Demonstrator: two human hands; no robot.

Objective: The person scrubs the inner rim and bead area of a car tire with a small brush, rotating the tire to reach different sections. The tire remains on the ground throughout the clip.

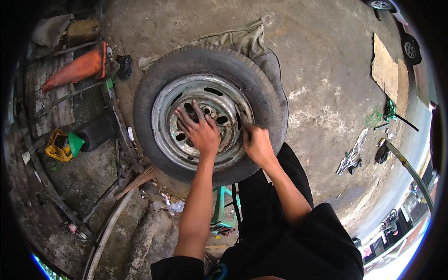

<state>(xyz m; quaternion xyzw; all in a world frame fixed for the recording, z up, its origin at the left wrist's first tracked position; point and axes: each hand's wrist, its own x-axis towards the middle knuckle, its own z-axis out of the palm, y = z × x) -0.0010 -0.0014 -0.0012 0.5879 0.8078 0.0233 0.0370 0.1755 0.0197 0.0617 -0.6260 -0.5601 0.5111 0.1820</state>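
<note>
A worn black tyre (143, 114) lies flat in front of me, with a scuffed, dirty steel wheel rim (163, 133) in it. My left hand (201, 134) rests on the centre of the rim, fingers spread and stretched out over its holes and holding nothing. At the right side, where rim and tyre meet, my right hand (258, 145) has its fingers curled together against the edge. Whatever those fingers grip, if anything, is hidden from view. A crumpled grey-green cloth (242, 38) shows from under the far side of the tyre.
An orange traffic cone (79, 70) lies on a frame at left, above a yellow container (58, 144) with a green funnel (74, 143). A green plastic stool (221, 210) stands near my legs. Cardboard (385, 67) and scattered tools (353, 151) lie on the ground to the right.
</note>
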